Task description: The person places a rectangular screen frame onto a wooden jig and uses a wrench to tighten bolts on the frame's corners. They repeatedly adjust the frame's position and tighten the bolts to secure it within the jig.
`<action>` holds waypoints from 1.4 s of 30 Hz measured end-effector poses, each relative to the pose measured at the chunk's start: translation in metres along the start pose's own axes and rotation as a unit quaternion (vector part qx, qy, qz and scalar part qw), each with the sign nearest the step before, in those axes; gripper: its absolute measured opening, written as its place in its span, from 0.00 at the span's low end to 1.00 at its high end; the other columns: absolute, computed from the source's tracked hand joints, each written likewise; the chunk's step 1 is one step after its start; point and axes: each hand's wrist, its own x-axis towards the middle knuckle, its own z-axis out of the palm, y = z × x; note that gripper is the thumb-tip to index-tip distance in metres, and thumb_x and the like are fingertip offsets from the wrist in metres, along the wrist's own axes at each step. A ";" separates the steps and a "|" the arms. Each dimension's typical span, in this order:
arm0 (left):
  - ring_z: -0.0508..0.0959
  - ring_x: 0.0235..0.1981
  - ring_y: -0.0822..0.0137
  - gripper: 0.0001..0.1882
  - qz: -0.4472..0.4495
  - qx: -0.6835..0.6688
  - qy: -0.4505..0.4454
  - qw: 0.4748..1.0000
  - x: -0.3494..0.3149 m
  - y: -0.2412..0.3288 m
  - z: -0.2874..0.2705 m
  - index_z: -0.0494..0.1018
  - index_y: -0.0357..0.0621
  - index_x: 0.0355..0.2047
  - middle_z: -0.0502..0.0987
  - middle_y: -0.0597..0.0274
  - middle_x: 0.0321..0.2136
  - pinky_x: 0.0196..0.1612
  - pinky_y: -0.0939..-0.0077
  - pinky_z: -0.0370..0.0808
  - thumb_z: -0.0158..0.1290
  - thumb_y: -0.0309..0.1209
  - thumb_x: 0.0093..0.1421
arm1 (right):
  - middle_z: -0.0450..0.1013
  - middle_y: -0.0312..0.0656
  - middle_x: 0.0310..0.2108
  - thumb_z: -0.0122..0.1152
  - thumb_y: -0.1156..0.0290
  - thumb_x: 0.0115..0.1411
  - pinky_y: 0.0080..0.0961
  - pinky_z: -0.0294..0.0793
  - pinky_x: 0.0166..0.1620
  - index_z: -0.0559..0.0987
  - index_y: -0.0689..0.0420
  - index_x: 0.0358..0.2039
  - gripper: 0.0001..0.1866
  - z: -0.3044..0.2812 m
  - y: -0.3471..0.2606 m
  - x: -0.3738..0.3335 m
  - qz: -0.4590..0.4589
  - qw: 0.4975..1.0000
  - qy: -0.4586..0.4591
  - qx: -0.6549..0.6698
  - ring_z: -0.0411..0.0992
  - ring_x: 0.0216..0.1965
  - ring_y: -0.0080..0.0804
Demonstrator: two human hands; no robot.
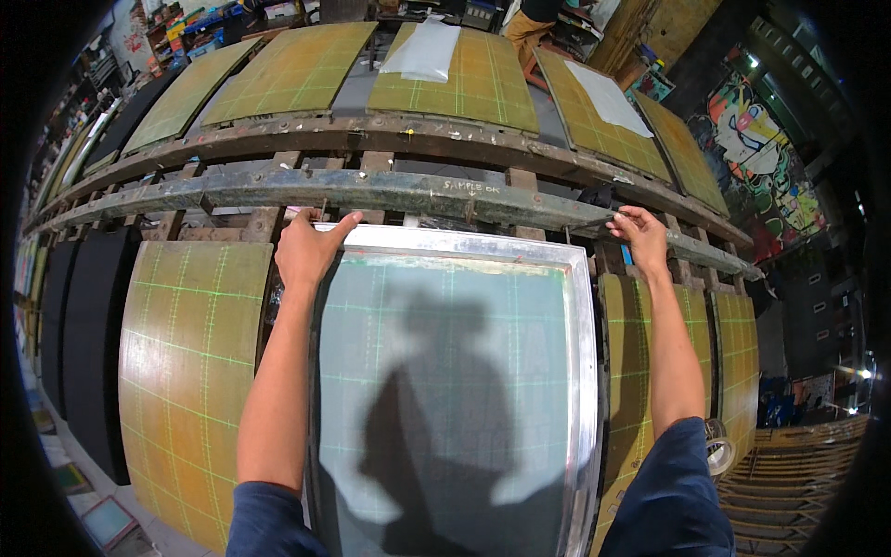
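A silk-screen frame (577, 371) with silver metal edges and a pale grey-green mesh lies over a printing board before me. My left hand (311, 249) grips its far left corner, the thumb stretched along the far edge and the fingers partly hidden. Beyond the frame's far right corner, my right hand (640, 239) is closed in a pinch beside the metal rail (390, 190). A small dark piece shows at those fingertips, too small to name. My shadow falls across the mesh.
Yellow-green boards with bright green grid lines stand on both sides, such as the left board (190, 371). Black-covered boards (93, 343) lie farther left. A tape roll (719, 450) sits by my right sleeve. White sheets (422, 51) lie on far boards; a person (529, 28) stands beyond.
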 end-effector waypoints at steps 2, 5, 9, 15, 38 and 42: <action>0.83 0.46 0.49 0.47 -0.002 0.000 -0.004 1.000 -0.001 0.002 0.000 0.79 0.38 0.52 0.83 0.45 0.43 0.51 0.57 0.78 0.63 0.69 0.46 | 0.81 0.42 0.36 0.66 0.74 0.64 0.24 0.81 0.41 0.81 0.65 0.44 0.10 -0.001 -0.008 0.003 -0.031 0.998 -0.013 -0.052 0.81 0.38 0.29; 0.82 0.50 0.47 0.49 -0.020 -0.012 -0.020 1.000 -0.004 0.002 -0.008 0.77 0.33 0.51 0.82 0.41 0.46 0.54 0.58 0.75 0.64 0.68 0.45 | 0.81 0.43 0.35 0.68 0.75 0.61 0.26 0.81 0.40 0.83 0.64 0.41 0.09 0.066 -0.064 -0.007 -0.172 0.959 -0.032 -0.223 0.81 0.35 0.28; 0.83 0.46 0.49 0.48 0.014 -0.012 0.000 1.000 0.003 0.000 0.003 0.78 0.37 0.51 0.83 0.44 0.43 0.51 0.57 0.78 0.63 0.69 0.46 | 0.81 0.51 0.36 0.64 0.73 0.52 0.42 0.80 0.43 0.86 0.54 0.35 0.09 0.152 -0.055 -0.011 -0.368 0.730 -0.223 -0.532 0.81 0.40 0.48; 0.83 0.47 0.48 0.48 0.015 -0.014 0.009 1.000 0.005 -0.010 0.003 0.79 0.36 0.51 0.83 0.43 0.44 0.50 0.56 0.78 0.63 0.68 0.46 | 0.81 0.53 0.39 0.64 0.71 0.57 0.39 0.81 0.41 0.85 0.54 0.42 0.12 0.140 -0.106 -0.010 -0.385 0.831 -0.104 -0.388 0.81 0.38 0.46; 0.83 0.47 0.49 0.49 0.004 -0.011 -0.008 1.000 0.004 -0.005 0.002 0.78 0.34 0.52 0.83 0.42 0.43 0.51 0.57 0.78 0.64 0.68 0.45 | 0.80 0.33 0.37 0.64 0.73 0.65 0.17 0.71 0.34 0.80 0.57 0.45 0.09 0.004 -0.007 -0.012 -0.018 0.996 -0.003 -0.083 0.76 0.37 0.19; 0.83 0.47 0.49 0.49 0.005 -0.008 0.000 1.000 0.002 -0.004 0.002 0.78 0.35 0.52 0.83 0.42 0.44 0.51 0.57 0.78 0.64 0.68 0.45 | 0.82 0.35 0.39 0.65 0.73 0.65 0.17 0.71 0.34 0.81 0.58 0.46 0.10 0.008 -0.008 -0.009 0.000 0.999 0.007 -0.052 0.77 0.37 0.19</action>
